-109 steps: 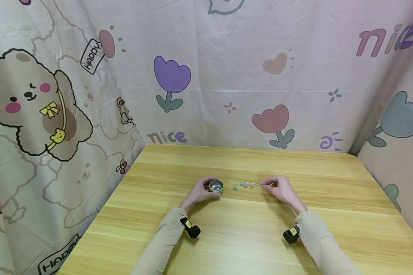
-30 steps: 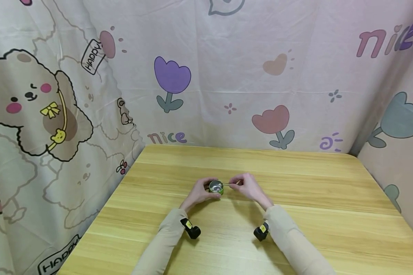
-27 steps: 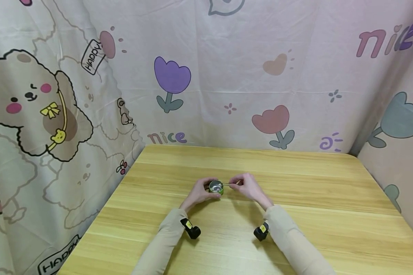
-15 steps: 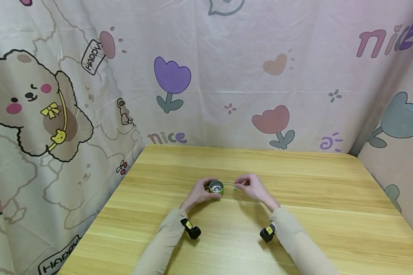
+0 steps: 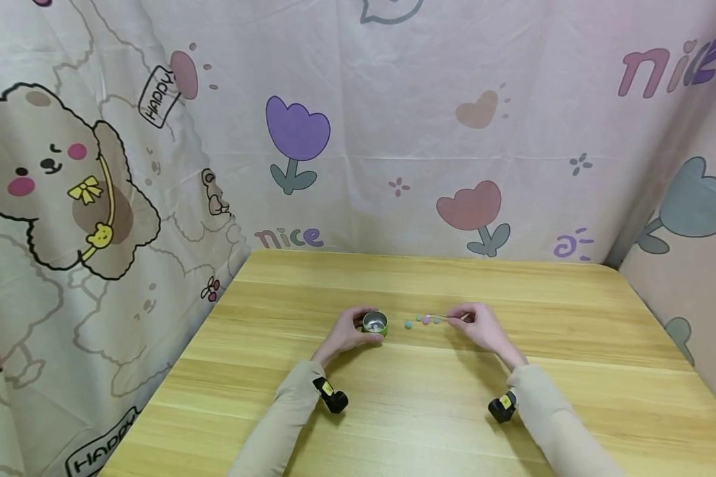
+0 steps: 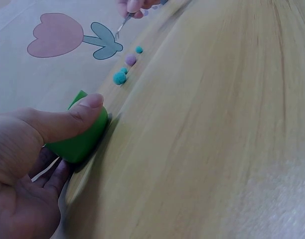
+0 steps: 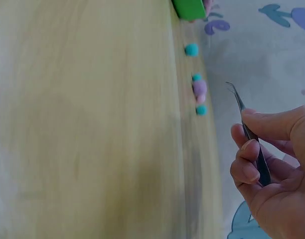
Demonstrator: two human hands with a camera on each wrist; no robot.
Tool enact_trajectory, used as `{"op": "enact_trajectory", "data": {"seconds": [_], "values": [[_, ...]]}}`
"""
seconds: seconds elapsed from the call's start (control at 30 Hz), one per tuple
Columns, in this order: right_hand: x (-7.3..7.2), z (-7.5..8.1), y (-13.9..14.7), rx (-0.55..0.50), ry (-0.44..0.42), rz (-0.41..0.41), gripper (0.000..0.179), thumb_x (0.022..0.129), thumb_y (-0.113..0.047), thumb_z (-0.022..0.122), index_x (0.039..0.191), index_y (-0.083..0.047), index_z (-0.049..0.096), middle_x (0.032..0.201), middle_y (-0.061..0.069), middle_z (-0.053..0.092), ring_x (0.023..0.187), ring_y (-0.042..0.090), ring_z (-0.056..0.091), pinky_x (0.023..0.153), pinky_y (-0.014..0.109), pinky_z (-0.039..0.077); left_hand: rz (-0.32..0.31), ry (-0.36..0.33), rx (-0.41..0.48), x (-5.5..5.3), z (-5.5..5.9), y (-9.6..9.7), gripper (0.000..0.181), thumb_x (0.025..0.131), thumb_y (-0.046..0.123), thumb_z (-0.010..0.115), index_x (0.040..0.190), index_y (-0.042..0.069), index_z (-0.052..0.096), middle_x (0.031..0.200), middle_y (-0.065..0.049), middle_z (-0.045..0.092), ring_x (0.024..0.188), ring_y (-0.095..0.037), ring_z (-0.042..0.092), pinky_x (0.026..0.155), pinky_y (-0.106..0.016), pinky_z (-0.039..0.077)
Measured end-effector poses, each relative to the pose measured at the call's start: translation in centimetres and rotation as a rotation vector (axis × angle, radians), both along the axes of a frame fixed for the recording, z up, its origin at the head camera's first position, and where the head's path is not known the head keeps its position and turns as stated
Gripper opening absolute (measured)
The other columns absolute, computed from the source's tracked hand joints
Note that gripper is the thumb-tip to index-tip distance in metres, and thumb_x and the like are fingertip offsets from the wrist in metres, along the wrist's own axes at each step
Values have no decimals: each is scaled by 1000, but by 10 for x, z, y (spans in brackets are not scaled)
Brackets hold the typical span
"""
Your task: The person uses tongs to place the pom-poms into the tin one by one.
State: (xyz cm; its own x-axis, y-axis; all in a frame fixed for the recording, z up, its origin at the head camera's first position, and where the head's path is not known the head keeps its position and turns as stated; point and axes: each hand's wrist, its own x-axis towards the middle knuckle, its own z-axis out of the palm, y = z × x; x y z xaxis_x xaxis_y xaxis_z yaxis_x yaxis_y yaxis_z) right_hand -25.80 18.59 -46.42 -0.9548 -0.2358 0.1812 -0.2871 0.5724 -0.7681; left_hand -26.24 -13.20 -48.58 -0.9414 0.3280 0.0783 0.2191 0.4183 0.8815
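My left hand [image 5: 349, 331] grips a small green tin [image 5: 374, 334] standing on the table, its silvery inside facing up. In the left wrist view the thumb lies across the tin's green wall [image 6: 85, 142]. Some pale bits lie in the tin, too small to tell. My right hand [image 5: 483, 328] pinches bent-tip tweezers [image 7: 249, 133]. The tips hold nothing that I can see and hang above a row of little pom-poms. The row has a larger teal pom-pom [image 5: 408, 324], a purple pom-pom [image 5: 426, 320] and smaller teal ones [image 7: 201, 110]; something pinkish touches the purple one.
A wood-grain table [image 5: 358, 424] lies under both hands. Printed cloth [image 5: 382, 132] hangs behind it and at both sides. Black wrist cameras [image 5: 331, 396] sit on both beige sleeves.
About a second ago the tweezers' tips were at the tin's opening. My right hand has since moved right, away from the tin, uncovering the pom-poms. My left hand and the tin stay put.
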Motion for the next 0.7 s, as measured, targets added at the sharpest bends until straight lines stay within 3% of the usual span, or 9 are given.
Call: {"op": "enact_trajectory", "data": {"seconds": [0.7], "values": [[-4,-6,12,69,20,-14,9,88,-6,74,94,1,76,88,15,76,69,11,59,59,18,46,11,-23,4,-1,-2,1,65,77,7,86,134,-1,59,129,-21,66,117,-36,65,105,-45,54]]}}
